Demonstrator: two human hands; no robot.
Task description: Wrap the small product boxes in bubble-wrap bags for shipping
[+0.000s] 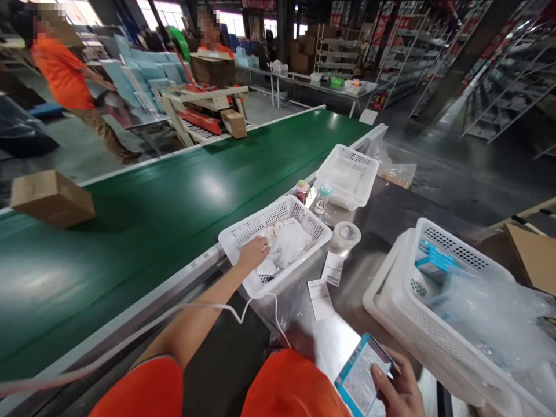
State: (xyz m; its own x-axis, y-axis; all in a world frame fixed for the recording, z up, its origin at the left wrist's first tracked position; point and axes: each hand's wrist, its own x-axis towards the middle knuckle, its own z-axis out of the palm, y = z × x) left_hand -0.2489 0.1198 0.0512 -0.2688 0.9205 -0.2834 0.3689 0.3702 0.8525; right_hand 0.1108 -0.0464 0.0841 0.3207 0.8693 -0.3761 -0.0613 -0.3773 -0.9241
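Down at the near right, the right hand [397, 388] is gripping a small blue-edged box [362, 373], fingers wrapped round its near end, printed face up. Its long axis is running from near left to far right, far end aimed at the big white basket [393, 289] of plastic wrap sitting just beyond. Over to the left, the left hand [254, 252] is reaching into a smaller white basket [237, 234], fingers curled loosely on the clear plastic bags [289, 243] inside; whether it is actually pinching one, I cannot tell. Crowding the steel table [391, 202] between them: two paper slips [325, 284], a tape roll [346, 234], two small bottles [313, 194] and a third basket [347, 174] farther back. A white cable [256, 301] is trailing across the near edge. Open steel is showing between the slips and the big basket. Beyond the table's left edge the green conveyor [174, 197] is carrying a cardboard box [52, 198], with two people in orange [65, 69] working at the far side.
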